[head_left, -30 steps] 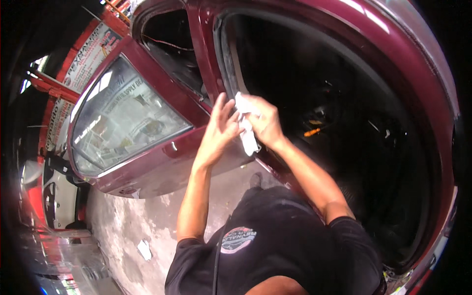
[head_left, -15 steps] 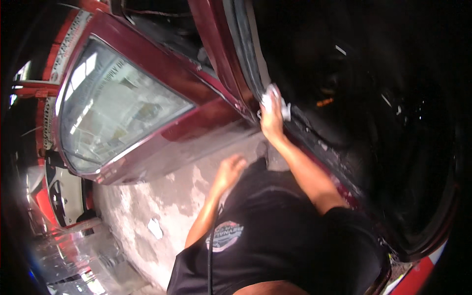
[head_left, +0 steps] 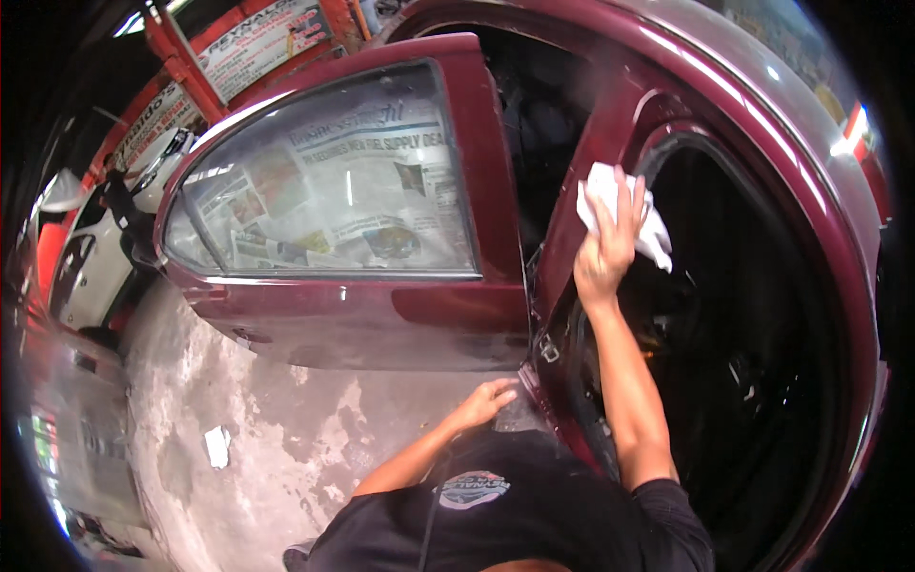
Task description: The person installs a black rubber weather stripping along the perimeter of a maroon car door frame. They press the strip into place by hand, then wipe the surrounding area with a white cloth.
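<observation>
A crumpled white cloth (head_left: 652, 229) is under the spread fingers of my right hand (head_left: 606, 253). That hand is raised to the dark red door pillar (head_left: 610, 119) of a car, beside the upper part of the door opening. My left hand (head_left: 484, 402) is lower down, near the base of the pillar, with its fingers loosely extended and nothing in them. A metal door striker (head_left: 548, 349) sits on the pillar between the two hands. The front door opening's black rubber seal (head_left: 739, 167) curves round to the right of the cloth.
To the left stands the open rear door (head_left: 410, 324), dark red with dull grey patches, its window (head_left: 324, 181) covered with newspaper. A white scrap (head_left: 217, 446) lies on the stained concrete floor (head_left: 276, 419). Red posts (head_left: 186, 62) and a pale car (head_left: 86, 267) are farther left.
My right hand has moved up the pillar with the cloth, from low on the door frame to its upper part. The view has shifted, bringing the roof edge and whole door into sight.
</observation>
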A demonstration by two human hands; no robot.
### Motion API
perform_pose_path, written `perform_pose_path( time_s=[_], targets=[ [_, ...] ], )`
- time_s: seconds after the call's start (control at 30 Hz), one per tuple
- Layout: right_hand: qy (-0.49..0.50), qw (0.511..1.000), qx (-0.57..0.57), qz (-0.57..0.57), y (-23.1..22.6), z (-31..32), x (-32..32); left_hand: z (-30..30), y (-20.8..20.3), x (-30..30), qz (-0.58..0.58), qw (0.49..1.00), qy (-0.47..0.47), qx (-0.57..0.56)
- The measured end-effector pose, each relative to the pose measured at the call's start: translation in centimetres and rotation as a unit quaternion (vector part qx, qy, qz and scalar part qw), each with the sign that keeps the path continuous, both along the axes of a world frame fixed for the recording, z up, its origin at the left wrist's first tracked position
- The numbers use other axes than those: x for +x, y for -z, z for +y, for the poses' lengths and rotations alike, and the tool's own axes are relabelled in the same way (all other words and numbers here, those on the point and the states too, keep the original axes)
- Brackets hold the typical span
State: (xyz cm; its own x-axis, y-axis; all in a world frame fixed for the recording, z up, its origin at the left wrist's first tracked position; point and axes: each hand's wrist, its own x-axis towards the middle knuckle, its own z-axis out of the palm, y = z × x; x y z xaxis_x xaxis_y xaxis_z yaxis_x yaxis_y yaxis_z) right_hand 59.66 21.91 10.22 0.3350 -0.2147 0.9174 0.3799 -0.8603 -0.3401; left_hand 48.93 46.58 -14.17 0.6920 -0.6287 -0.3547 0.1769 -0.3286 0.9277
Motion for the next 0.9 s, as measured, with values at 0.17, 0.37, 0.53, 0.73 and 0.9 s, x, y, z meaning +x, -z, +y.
perform_pose_path(
  time_s=[0.17,0.37,0.53,0.73,0.9],
  targets=[
    [-0.254,0.958,0.054,0.12,6.9,8.0,-4.9,-5.9,-14.9,5.1,0.201,0.788,-0.258,-0.522],
    [-0.417,0.873,0.027,0.252,0.9,7.8,-3.2,0.2,-20.6,9.2,-0.052,0.812,-0.323,-0.483],
    [-0.205,0.946,0.189,0.163,-0.8,3.9,8.0,-4.3,-30.3,16.8,-0.6,0.672,-0.379,-0.21],
    [-0.309,0.859,0.321,0.25,-0.8,6.0,10.8,-7.2,-35.9,31.2,-0.855,0.434,-0.279,0.054],
    [-0.334,0.812,0.369,0.305,0.0,4.1,10.4,7.4,-38.9,37.2,-0.884,0.357,-0.282,0.103]
  ],
)
